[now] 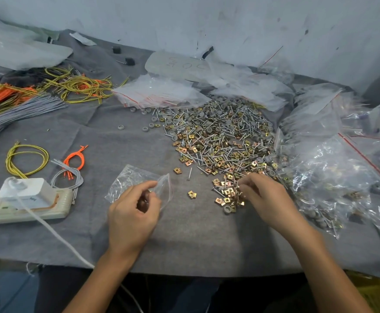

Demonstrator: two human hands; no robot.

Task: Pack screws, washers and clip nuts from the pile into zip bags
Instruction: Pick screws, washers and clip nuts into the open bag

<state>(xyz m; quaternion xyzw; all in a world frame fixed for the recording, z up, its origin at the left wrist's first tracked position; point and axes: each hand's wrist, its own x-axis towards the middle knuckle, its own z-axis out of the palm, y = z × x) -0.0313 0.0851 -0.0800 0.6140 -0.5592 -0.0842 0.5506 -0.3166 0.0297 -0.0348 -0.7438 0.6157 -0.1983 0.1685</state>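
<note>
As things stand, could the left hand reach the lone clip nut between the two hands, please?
Probably yes: the clip nut lies alone on the cloth beside the left hand, nothing between, though that hand grips the zip bag.

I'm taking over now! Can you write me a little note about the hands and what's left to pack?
Left hand holds a zip bag by its mouth.
Right hand picks among clip nuts at the near edge of the pile; grip unclear.
Done: filled bags lie on the right.
Left: the pile of screws, washers and nuts is big; spare bags lie behind it. Fill this bag, seal it, take another.
</note>
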